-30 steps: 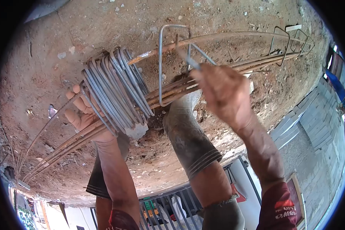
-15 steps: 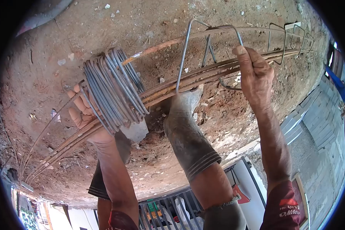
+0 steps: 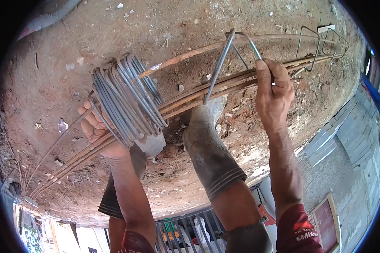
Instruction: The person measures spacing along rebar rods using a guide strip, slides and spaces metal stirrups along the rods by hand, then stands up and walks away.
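Observation:
My right hand (image 3: pixel 276 90) pinches one bent steel stirrup (image 3: pixel 219 69) between thumb and fingers. This loop hangs around the long rusty rebar rods (image 3: pixel 198 96), tilted across them. At the left, my left hand (image 3: pixel 98 124) is under the rods with its fingers curled around them, partly hidden by rods and wire. Right beside it, a thick bundle of grey stirrups (image 3: pixel 124 99) is threaded on the rods and leans over the fingers. One upper rusty rod (image 3: pixel 190 52) runs apart from the others through the bundle.
Several spaced stirrups (image 3: pixel 310 48) stand at the far right end of the rods. Rubber boots (image 3: pixel 209 152) are planted on the dirt ground (image 3: pixel 164 25) under the rods. Grey blocks (image 3: pixel 342 130) lie at the right, and a metal grille (image 3: pixel 190 232) is at the bottom.
My right hand has moved slightly left and down along the rods. The stirrup in it has turned, so its loop looks narrower. My left hand has barely shifted.

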